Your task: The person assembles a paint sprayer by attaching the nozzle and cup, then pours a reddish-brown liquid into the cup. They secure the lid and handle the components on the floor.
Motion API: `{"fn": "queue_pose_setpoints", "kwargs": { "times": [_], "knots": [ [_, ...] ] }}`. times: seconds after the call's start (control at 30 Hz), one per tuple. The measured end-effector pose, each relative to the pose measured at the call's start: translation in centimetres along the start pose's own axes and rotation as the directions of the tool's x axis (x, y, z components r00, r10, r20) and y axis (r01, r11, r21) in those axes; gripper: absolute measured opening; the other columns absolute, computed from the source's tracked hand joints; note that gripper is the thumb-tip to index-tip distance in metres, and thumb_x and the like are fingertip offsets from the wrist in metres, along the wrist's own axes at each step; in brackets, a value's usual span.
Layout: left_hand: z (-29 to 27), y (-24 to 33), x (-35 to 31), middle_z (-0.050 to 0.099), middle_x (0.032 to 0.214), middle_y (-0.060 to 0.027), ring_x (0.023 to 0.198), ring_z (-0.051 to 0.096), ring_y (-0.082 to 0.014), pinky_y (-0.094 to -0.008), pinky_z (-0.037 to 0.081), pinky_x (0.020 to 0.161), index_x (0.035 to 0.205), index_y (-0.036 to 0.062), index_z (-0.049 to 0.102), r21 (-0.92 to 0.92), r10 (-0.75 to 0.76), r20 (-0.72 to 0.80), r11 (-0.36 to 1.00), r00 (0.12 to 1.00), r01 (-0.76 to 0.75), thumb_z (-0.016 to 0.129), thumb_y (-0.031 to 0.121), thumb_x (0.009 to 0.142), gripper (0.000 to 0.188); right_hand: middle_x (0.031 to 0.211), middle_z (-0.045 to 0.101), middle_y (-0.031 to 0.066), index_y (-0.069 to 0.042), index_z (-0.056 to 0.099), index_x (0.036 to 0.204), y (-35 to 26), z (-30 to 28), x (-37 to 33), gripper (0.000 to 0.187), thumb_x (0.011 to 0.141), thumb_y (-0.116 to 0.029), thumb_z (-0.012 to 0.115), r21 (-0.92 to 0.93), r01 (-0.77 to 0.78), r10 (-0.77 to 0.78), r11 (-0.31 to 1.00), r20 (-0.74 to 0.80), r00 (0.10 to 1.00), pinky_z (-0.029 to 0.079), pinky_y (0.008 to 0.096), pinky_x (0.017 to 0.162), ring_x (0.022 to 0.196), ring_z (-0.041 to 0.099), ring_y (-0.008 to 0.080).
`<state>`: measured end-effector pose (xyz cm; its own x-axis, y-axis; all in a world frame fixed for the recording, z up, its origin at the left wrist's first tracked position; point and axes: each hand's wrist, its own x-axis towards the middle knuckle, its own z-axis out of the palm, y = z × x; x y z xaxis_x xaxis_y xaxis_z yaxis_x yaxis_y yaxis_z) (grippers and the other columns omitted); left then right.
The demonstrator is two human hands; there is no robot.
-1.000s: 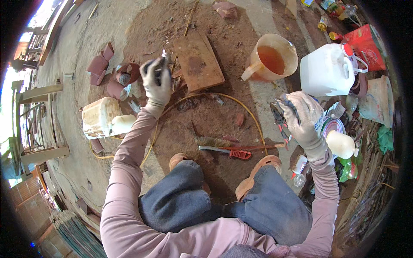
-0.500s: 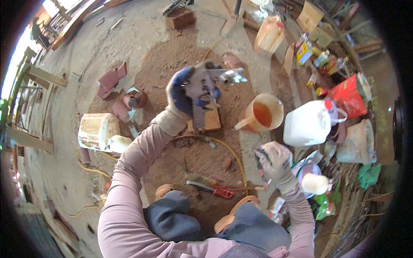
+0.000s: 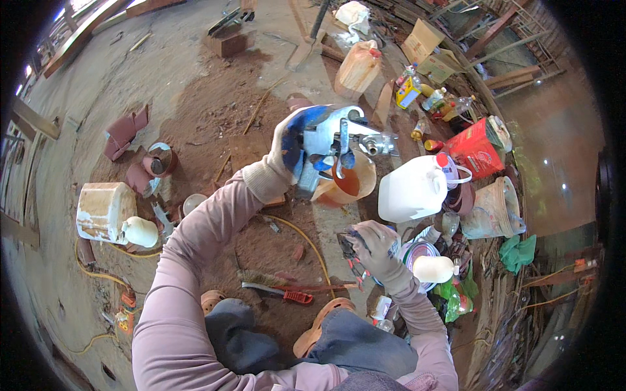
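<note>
A metal spray gun (image 3: 342, 133) is held in the gloved left hand (image 3: 292, 144), which is wrapped around its body; it is raised in front of a beige jug (image 3: 368, 180) of orange liquid, which is partly hidden by it. The right hand (image 3: 377, 245) is held lower, half curled, below a white canister (image 3: 409, 190); whether the dark shape (image 3: 345, 245) at its fingertips is gripped cannot be told.
</note>
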<state>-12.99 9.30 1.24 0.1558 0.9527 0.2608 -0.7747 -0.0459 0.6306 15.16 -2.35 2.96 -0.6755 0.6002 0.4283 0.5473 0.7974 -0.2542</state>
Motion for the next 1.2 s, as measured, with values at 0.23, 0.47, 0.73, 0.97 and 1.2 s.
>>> {"fn": "queue_pose_setpoints", "kwargs": {
  "times": [0.23, 0.47, 0.73, 0.97, 1.2],
  "knots": [
    [0.5, 0.3, -0.4, 0.063, 0.133, -0.0211, 0.109, 0.068, -0.0345, -0.0480, 0.058, 0.091, 0.140, -0.0005, 0.054, -0.195, -0.089, -0.147, 0.979, 0.985, 0.060, 0.048, 0.038, 0.099, 0.056, 0.099, 0.069, 0.0132, -0.006, 0.067, 0.111, -1.4, -2.1, 2.4, 0.031, 0.081, -0.010, 0.075, -0.052, -0.044, 0.038, 0.998, -0.112, 0.993, 0.056, 0.0421, 0.071, 0.084, 0.070, 0.0333],
    [0.4, 0.5, -1.2, 0.064, 0.131, -0.0213, 0.108, 0.068, -0.0339, -0.0484, 0.059, 0.089, 0.139, -0.0012, 0.054, -0.437, -0.255, 0.003, 0.869, 0.967, 0.231, 0.050, 0.040, 0.098, 0.058, 0.092, 0.071, 0.0132, -0.002, 0.069, 0.105, -2.6, -6.4, 6.8, 0.019, 0.087, -0.005, 0.075, 0.176, -0.117, 0.170, 0.977, -0.324, 0.931, 0.055, 0.0382, 0.070, 0.079, 0.071, 0.0302],
    [0.9, -0.6, -1.8, 0.064, 0.131, -0.0215, 0.099, 0.071, -0.0336, -0.0476, 0.059, 0.087, 0.144, -0.0021, 0.049, -0.357, -0.266, -0.073, 0.907, 0.961, 0.224, 0.043, 0.039, 0.102, 0.059, 0.089, 0.070, 0.0131, -0.002, 0.069, 0.101, -1.9, -7.2, 9.7, 0.019, 0.086, -0.010, 0.077, 0.063, -0.047, 0.065, 0.997, -0.334, 0.940, 0.054, 0.0387, 0.065, 0.075, 0.070, 0.0308],
    [1.5, -0.3, -2.4, 0.064, 0.132, -0.0205, 0.099, 0.071, -0.0351, -0.0448, 0.060, 0.086, 0.145, -0.0019, 0.048, -0.266, -0.194, 0.008, 0.945, 0.981, 0.189, 0.042, 0.037, 0.103, 0.058, 0.083, 0.067, 0.0114, -0.003, 0.068, 0.096, -2.0, -5.9, 10.2, 0.014, 0.086, -0.009, 0.077, 0.069, -0.127, 0.142, 0.989, -0.294, 0.945, 0.052, 0.0385, 0.061, 0.069, 0.067, 0.0289],
    [5.1, 0.5, -4.0, 0.067, 0.123, -0.0179, 0.099, 0.072, -0.0289, -0.0420, 0.063, 0.083, 0.142, -0.0011, 0.051, 0.069, 0.038, -0.116, 0.997, 0.993, -0.031, 0.041, 0.027, 0.105, 0.047, 0.075, 0.064, 0.0106, 0.000, 0.067, 0.092, -1.7, -4.2, 10.4, 0.012, 0.087, -0.005, 0.076, 0.024, -0.169, 0.164, 0.985, -0.405, 0.899, 0.049, 0.0320, 0.058, 0.062, 0.064, 0.0220]
  ]
}}
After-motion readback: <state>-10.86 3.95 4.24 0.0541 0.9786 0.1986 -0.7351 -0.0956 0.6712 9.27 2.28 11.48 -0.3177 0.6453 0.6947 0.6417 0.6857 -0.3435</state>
